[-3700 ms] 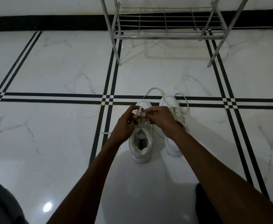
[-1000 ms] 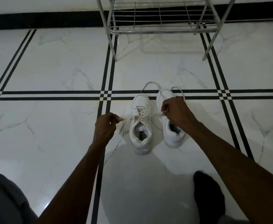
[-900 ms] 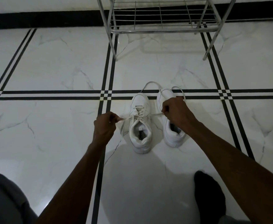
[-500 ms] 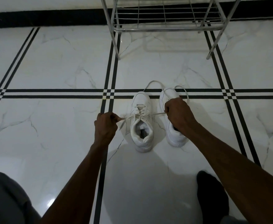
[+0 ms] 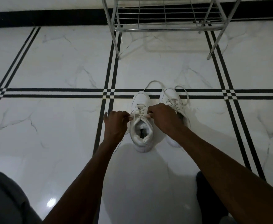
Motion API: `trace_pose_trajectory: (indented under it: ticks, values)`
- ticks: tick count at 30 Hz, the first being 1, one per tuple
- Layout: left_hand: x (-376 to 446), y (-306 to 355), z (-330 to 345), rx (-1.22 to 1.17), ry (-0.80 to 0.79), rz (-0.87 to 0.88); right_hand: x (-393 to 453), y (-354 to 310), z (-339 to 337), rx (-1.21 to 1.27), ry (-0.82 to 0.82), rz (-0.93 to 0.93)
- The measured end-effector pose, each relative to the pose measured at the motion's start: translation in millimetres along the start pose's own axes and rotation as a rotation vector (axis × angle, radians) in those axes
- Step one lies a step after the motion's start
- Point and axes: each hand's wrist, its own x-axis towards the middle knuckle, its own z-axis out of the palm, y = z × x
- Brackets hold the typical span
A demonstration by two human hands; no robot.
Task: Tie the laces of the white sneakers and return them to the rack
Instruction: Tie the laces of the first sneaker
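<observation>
Two white sneakers stand side by side on the marble floor, toes pointing away from me. My left hand [image 5: 115,125] and my right hand [image 5: 162,118] each pinch a lace end of the left sneaker [image 5: 141,126], close on either side of its tongue. The right sneaker [image 5: 173,99] lies partly under my right wrist, its laces loose and looped on the floor around its toe. The metal rack [image 5: 166,28] stands beyond the shoes at the top of the view.
White marble floor with black double stripes [image 5: 51,92] crossing in front of the shoes. The rack's legs [image 5: 117,46] stand on the floor near the black skirting. My dark-socked foot [image 5: 208,199] is at the lower right, my grey-clad knee [image 5: 5,199] at the lower left.
Both hands have come inward from pulling the laces wide apart and now sit close to the left sneaker's tongue. The view has shifted slightly.
</observation>
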Motion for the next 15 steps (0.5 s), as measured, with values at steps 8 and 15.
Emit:
trace_pose_trajectory:
  ticks: [8, 15]
  values:
    - [-2.3, 5.1, -4.8, 0.198, 0.037, 0.052, 0.0, 4.4, 18.1, -0.049, 0.072, 0.061]
    - [-13.9, 8.2, -3.0, -0.499, -0.108, -0.225, 0.4, 4.7, 26.9, 0.331, -0.059, 0.234]
